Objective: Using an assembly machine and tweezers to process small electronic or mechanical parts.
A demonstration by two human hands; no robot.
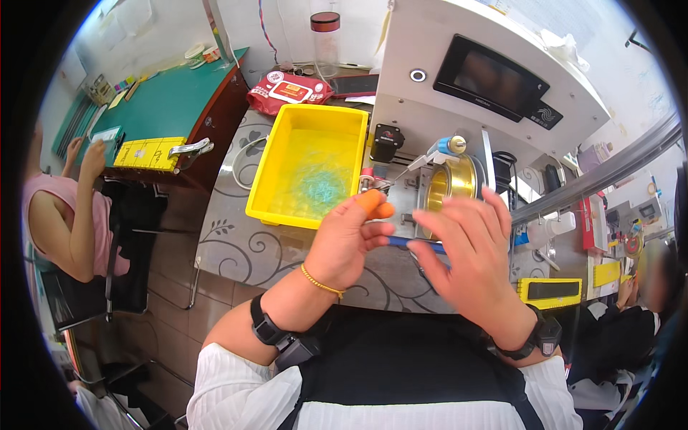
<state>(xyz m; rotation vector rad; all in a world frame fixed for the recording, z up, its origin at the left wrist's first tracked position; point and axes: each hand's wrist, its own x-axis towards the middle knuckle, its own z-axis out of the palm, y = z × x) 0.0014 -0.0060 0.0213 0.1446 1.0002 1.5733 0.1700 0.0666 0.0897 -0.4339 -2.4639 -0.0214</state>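
Observation:
My left hand [347,240] is curled closed in front of the machine, orange covers on the thumb and a fingertip. Whatever the pinch may hold is too small or hidden to make out. To its right, my right hand [469,254] has its fingers apart and nothing visible in them. Just beyond it stands a gold-coloured spool [453,180], partly covered by the fingers. A white benchtop machine [416,107] with a dark screen rises behind both hands. Left of it, a yellow plastic bin [261,193] holds a loose heap of fine blue-green pieces [321,185].
A red wipes packet [289,92] and a lidded clear jar [325,43] stand behind the bin. A curved grey bar [602,179] crosses at the right, near a white bottle [555,228] and a yellow tray [550,301]. People sit at benches on both sides.

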